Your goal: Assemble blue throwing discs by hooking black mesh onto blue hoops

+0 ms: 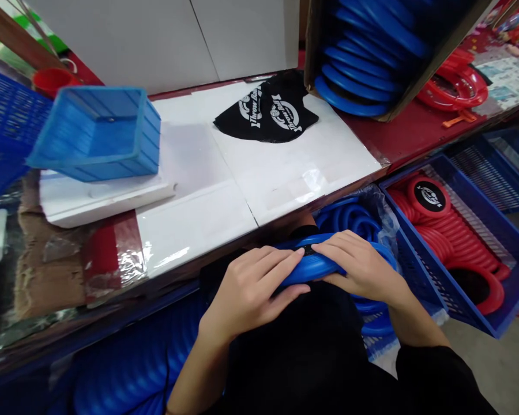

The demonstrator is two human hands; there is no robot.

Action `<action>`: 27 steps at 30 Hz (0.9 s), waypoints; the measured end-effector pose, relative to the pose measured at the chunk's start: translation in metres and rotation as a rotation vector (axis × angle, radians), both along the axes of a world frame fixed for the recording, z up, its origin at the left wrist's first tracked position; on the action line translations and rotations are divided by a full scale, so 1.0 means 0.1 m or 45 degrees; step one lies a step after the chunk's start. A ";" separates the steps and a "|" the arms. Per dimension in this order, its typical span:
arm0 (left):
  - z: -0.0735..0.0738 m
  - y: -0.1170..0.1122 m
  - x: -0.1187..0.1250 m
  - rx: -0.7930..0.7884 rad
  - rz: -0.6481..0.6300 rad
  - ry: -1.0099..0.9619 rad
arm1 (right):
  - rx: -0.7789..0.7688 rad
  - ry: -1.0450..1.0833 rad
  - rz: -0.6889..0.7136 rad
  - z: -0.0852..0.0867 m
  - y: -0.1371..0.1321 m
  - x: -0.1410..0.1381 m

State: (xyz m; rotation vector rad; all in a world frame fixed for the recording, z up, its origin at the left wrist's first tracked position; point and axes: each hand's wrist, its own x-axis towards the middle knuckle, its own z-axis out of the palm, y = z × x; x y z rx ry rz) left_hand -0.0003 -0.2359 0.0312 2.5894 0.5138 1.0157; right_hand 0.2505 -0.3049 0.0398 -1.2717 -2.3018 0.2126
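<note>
We hold a blue ring (294, 275) in both hands, just right of the frame's middle and in front of the near edge of the bench. We see it at a shallow slant, so its long axis runs across the frame, left to right, with the rim facing us. A short black strip (308, 249) shows on top of the rim, between our fingertips.

Our left hand (253, 282) grips the ring from the left, fingers laid over the top and pointing right, the thumb reaching along below. Our right hand (357, 262) grips it from the right, the fingers bent towards the black strip. How far the ring extends behind that hand we cannot tell.

Above our hands, on the white bench covering (199, 222), lie black cloth pieces (270, 135) with white print, a narrow tip pointing left. At upper left, a light blue bin (147, 141) rests on a white slab (108, 203). At upper right, a carton (310, 57) holds stacked blue rings (358, 86). At the right of the frame, a blue crate (512, 305) holds red rings (471, 239). Just beyond our right hand lie more blue hoops (343, 218), beside clear film.
</note>
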 end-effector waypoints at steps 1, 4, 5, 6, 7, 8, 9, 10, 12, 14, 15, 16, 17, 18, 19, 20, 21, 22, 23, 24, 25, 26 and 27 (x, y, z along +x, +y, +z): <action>0.01 0.00 0.01 -0.005 -0.021 0.024 | -0.004 -0.001 0.004 0.00 0.00 -0.03; 0.00 0.05 -0.05 -0.020 -0.069 0.057 | -0.031 0.058 0.025 0.02 0.03 -0.05; -0.02 0.08 -0.09 -0.035 -0.073 0.042 | -0.037 0.096 0.023 0.02 0.04 -0.02; -0.05 0.11 -0.13 -0.064 -0.074 0.017 | -0.044 0.143 0.013 0.02 0.05 0.02; -0.08 0.14 -0.18 -0.108 -0.074 -0.017 | -0.049 0.196 -0.002 0.02 0.05 0.06; -0.11 0.17 -0.23 -0.158 -0.075 -0.054 | -0.056 0.248 -0.014 0.02 0.06 0.11; -0.14 0.19 -0.27 -0.206 -0.079 -0.089 | -0.068 0.293 -0.017 0.01 0.06 0.15; -0.17 0.20 -0.30 -0.245 -0.088 -0.118 | -0.082 0.329 -0.009 0.00 0.06 0.18; -0.21 0.22 -0.34 -0.287 -0.105 -0.152 | -0.100 0.368 0.022 -0.03 0.06 0.22; -0.23 0.21 -0.33 -0.293 -0.080 -0.151 | -0.098 0.367 0.030 -0.06 0.06 0.22; -0.23 0.21 -0.32 -0.282 -0.057 -0.142 | -0.094 0.360 0.025 -0.07 0.06 0.21; -0.22 0.20 -0.30 -0.260 -0.038 -0.133 | -0.088 0.348 0.026 -0.08 0.06 0.20; -0.21 0.19 -0.29 -0.231 -0.028 -0.129 | -0.083 0.331 0.028 -0.08 0.06 0.18; -0.20 0.19 -0.27 -0.200 -0.029 -0.128 | -0.072 0.310 0.032 -0.07 0.06 0.17; -0.20 0.18 -0.25 -0.172 -0.035 -0.134 | -0.061 0.282 0.034 -0.07 0.06 0.16; -0.19 0.17 -0.23 -0.152 -0.043 -0.140 | -0.048 0.249 0.036 -0.06 0.05 0.14; -0.18 0.16 -0.22 -0.143 -0.050 -0.144 | -0.033 0.216 0.038 -0.04 0.05 0.13; -0.18 0.15 -0.21 -0.143 -0.057 -0.142 | -0.021 0.182 0.042 -0.02 0.05 0.11; -0.18 0.14 -0.19 -0.146 -0.066 -0.135 | -0.012 0.151 0.049 0.00 0.04 0.08; -0.17 0.13 -0.18 -0.150 -0.076 -0.128 | -0.006 0.124 0.058 0.02 0.03 0.06; -0.17 0.11 -0.18 -0.155 -0.087 -0.124 | -0.002 0.103 0.067 0.04 0.02 0.03; -0.17 0.09 -0.17 -0.163 -0.091 -0.126 | 0.001 0.092 0.072 0.06 0.01 0.00; -0.16 0.08 -0.16 -0.173 -0.086 -0.131 | 0.004 0.086 0.071 0.07 0.00 -0.03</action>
